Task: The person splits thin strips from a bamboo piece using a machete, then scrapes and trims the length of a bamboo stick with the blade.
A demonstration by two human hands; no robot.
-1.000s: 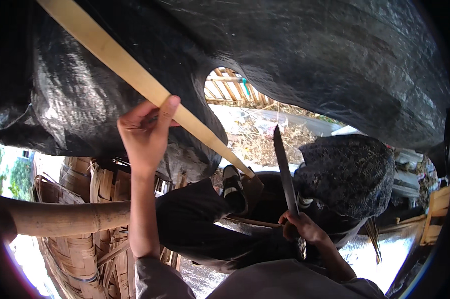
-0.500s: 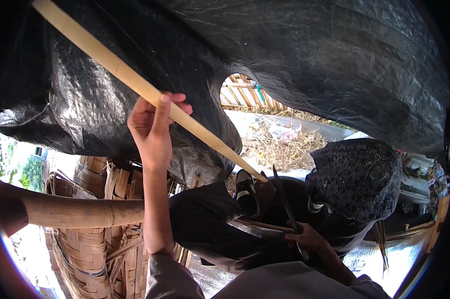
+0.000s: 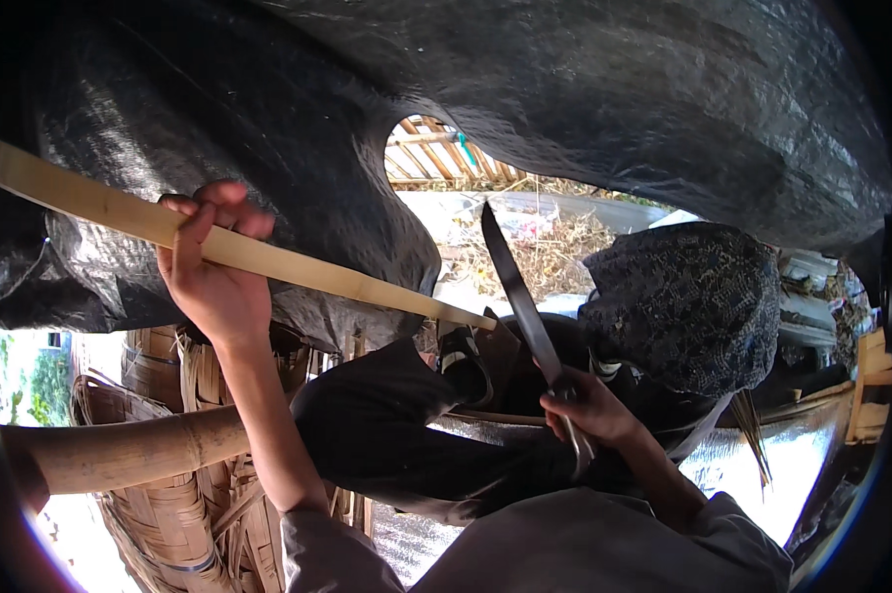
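Note:
My left hand is raised at the left and grips a long, pale bamboo strip between thumb and fingers; the fingertips are blurred. From the upper left the strip slants down to the right, its lower end beside my shoe. In my right hand, at the lower middle right, is the handle of a machete. Its dark blade points up and a little left, past the strip's lower end and apart from it. Dark trousers cover my bent leg.
Black plastic sheeting hangs across the top. A thick bamboo pole crosses at the left before woven bamboo baskets. Dark patterned cloth covers a rounded shape at right. Dry plant litter lies beyond, near a slatted fence.
My left hand has moved left and down, and the strip now lies flatter. The machete has risen in my right hand, its tip higher and further left.

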